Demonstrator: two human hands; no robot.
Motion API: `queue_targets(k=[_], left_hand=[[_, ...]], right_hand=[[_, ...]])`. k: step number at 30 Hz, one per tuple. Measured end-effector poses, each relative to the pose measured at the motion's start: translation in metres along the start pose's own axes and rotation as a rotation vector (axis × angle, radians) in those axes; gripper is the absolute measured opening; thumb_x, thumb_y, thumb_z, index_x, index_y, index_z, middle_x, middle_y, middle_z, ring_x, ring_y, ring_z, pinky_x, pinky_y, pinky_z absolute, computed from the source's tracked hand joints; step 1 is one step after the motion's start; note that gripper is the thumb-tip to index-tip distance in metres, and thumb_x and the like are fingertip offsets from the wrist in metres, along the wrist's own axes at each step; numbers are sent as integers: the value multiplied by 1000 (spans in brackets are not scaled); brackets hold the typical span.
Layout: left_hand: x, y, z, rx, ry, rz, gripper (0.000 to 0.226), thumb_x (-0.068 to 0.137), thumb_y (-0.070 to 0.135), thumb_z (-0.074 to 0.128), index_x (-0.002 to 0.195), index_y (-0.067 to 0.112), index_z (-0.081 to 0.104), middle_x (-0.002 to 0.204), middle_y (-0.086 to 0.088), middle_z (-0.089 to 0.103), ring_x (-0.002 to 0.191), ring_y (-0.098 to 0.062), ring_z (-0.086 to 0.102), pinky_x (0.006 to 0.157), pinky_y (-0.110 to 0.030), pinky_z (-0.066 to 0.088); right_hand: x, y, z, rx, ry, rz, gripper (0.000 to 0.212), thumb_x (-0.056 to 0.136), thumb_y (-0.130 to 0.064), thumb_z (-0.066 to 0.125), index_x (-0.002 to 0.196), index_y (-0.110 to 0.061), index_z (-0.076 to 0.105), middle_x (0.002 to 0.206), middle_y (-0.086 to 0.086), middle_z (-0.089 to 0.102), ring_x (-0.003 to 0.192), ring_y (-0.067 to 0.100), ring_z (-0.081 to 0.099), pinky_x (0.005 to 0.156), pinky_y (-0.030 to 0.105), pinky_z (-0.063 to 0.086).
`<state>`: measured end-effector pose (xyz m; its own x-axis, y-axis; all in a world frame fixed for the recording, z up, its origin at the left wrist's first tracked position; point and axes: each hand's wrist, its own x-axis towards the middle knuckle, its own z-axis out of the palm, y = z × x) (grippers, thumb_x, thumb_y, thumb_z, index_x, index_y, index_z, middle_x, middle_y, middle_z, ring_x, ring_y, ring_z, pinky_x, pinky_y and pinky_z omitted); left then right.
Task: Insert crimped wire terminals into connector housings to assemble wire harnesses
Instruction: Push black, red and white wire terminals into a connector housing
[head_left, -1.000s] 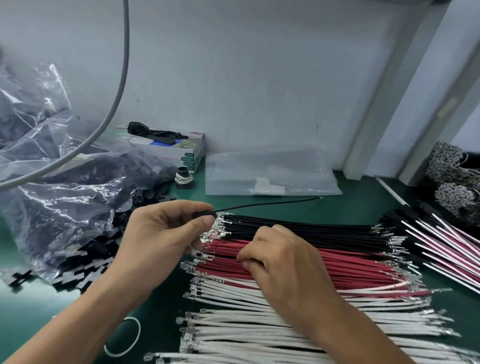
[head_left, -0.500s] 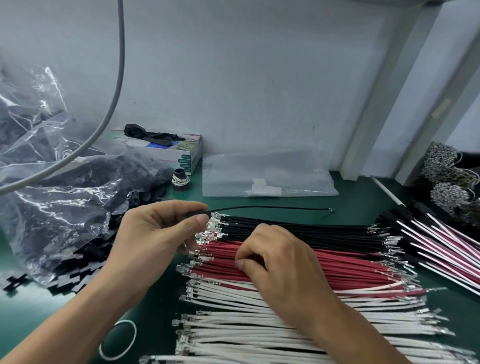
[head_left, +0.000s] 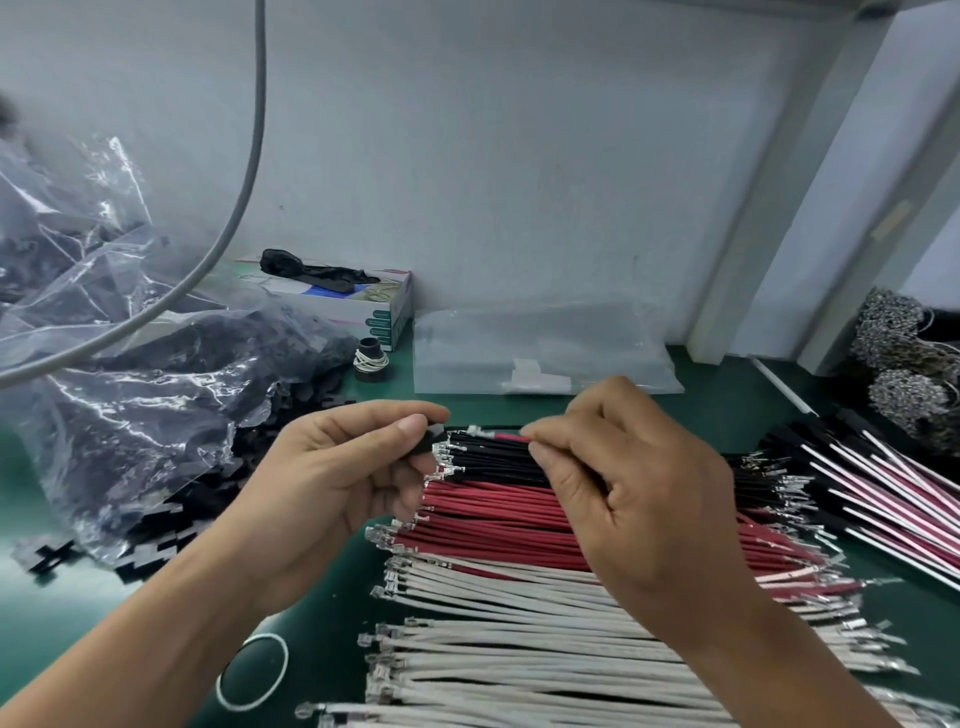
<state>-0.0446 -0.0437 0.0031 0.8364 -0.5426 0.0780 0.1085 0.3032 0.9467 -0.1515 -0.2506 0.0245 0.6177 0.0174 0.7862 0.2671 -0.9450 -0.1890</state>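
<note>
Red wire (head_left: 511, 439) is what I have pinched in my right hand (head_left: 639, 499), thumb and forefinger pressed together on the insulation a little way behind its crimped terminal (head_left: 475, 430). That metal tip points toward nine o'clock, straight at the black connector housing (head_left: 434, 441), which my left hand (head_left: 332, 478) pinches between thumb and forefinger, the other fingers curled beneath it. Terminal and housing sit just beside each other near the middle of my view; I cannot tell whether they touch yet. A black wire seems to run out of the housing toward three o'clock, but it merges with the pile behind, so I won't swear to it.

Handling looks delicate, I judge. The wire is light and limp, so holding it far back would let the tip droop and wander; gripping close behind the crimp, on the insulation, keeps it stiff enough to steer. The terminal itself is thin stamped metal and would likely bend if squeezed or pushed in crooked. The housing is small, hard plastic, probably slippery, so I'd hold it by its flat sides and leave the cavity end free.

Below my hands, from four to six o'clock, lie the black wires (head_left: 498, 462), red wires (head_left: 498, 514) and white wires (head_left: 493, 649) in rows on the green mat (head_left: 322, 649). A plastic bag (head_left: 130, 405) of housings sits at nine o'clock.
</note>
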Motion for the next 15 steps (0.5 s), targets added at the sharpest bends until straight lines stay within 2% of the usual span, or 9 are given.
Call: queue_targets(k=[6, 10, 15], left_hand=[[0, -1, -1, -39, -61, -37, 32, 78, 16, 84, 106, 2, 78, 76, -12, 67, 60, -18, 59, 54, -24, 52], [0, -1, 0, -55, -104, -57, 47, 72, 28, 88, 108, 1, 77, 74, -10, 67, 58, -17, 59, 54, -25, 53], [0, 0, -1, -66, -113, -77, 41, 74, 26, 81, 106, 1, 77, 71, -8, 65, 57, -16, 58, 53, -23, 52]], right_hand=[[-4, -1, 6, 62, -8, 12, 16, 97, -28, 63, 95, -22, 77, 85, -12, 56, 65, 6, 51, 55, 23, 45], [-4, -3, 7, 81, -18, 8, 16, 97, -27, 63, 96, -20, 77, 84, -10, 57, 66, 7, 53, 54, 27, 47], [-4, -2, 5, -44, -22, -76, 10, 93, -19, 70, 96, -15, 79, 78, -5, 56, 62, 13, 50, 48, 31, 46]])
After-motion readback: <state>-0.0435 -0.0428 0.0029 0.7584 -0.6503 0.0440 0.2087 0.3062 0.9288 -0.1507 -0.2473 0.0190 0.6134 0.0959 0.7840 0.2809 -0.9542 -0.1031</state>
